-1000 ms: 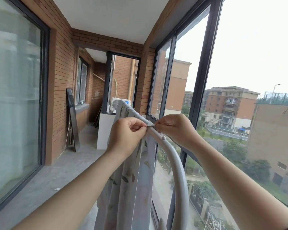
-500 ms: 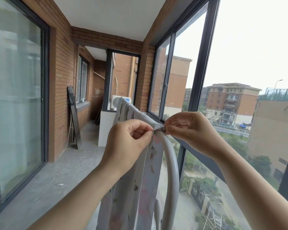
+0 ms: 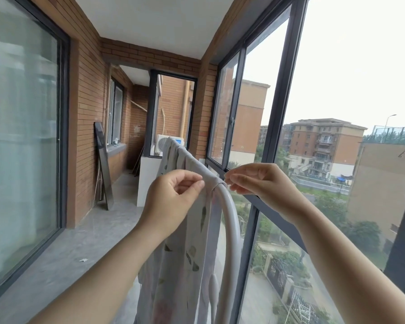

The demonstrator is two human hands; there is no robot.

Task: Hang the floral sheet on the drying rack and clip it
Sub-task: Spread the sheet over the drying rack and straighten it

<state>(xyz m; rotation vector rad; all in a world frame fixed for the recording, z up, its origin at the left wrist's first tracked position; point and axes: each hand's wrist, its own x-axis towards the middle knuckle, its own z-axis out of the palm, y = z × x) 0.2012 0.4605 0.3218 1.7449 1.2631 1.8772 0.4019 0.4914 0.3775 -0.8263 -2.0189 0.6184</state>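
The floral sheet (image 3: 187,265), pale with leaf prints, hangs over the top bar of the white drying rack (image 3: 232,230) and drapes down on its left side. My left hand (image 3: 173,199) is at the sheet's near end on the bar, thumb and forefinger pinching the fabric there. Just right of the bar's bend, my right hand (image 3: 264,185) hovers with loosely bent fingers, a small gap from the cloth, and holds nothing. No clip is visible.
The rack runs along a narrow brick balcony beside tall dark-framed windows (image 3: 278,113) on the right. A glass sliding door (image 3: 24,136) lines the left. A dark board (image 3: 103,164) leans on the wall, and an air-conditioner unit (image 3: 160,146) sits at the far end.
Both hands pinched the sheet's end together at the bar before. Now they have drawn apart, and my right hand has come off the fabric.
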